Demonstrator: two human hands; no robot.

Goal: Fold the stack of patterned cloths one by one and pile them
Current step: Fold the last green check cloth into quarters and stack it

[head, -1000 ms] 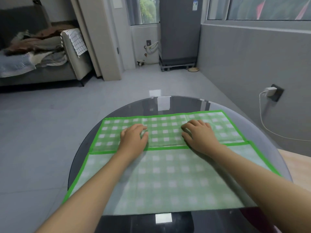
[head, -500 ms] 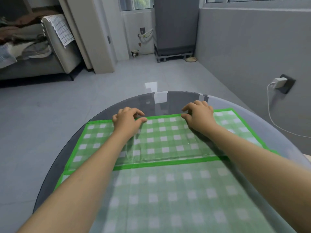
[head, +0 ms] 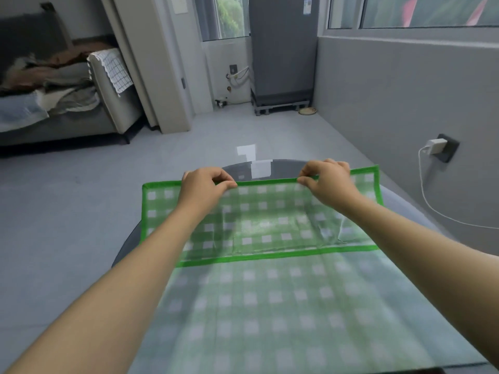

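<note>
A green and white checked cloth with a bright green border lies across the round dark glass table. Its far part is doubled over, and the fold's green hem runs across the middle. My left hand pinches the far edge left of centre. My right hand pinches the same edge right of centre. That far edge is lifted off the glass and the cloth sags between my hands. The near half of the cloth lies flat and blurred under my forearms.
Grey tiled floor surrounds the table. A sofa piled with clothes stands at the far left. A grey cabinet stands at the back. On the right wall a white charger sits in a socket with its cable hanging down.
Both hands slid from the middle of the folded part to its far edge, pinched it and raised it off the table. The camera view shifted forward.
</note>
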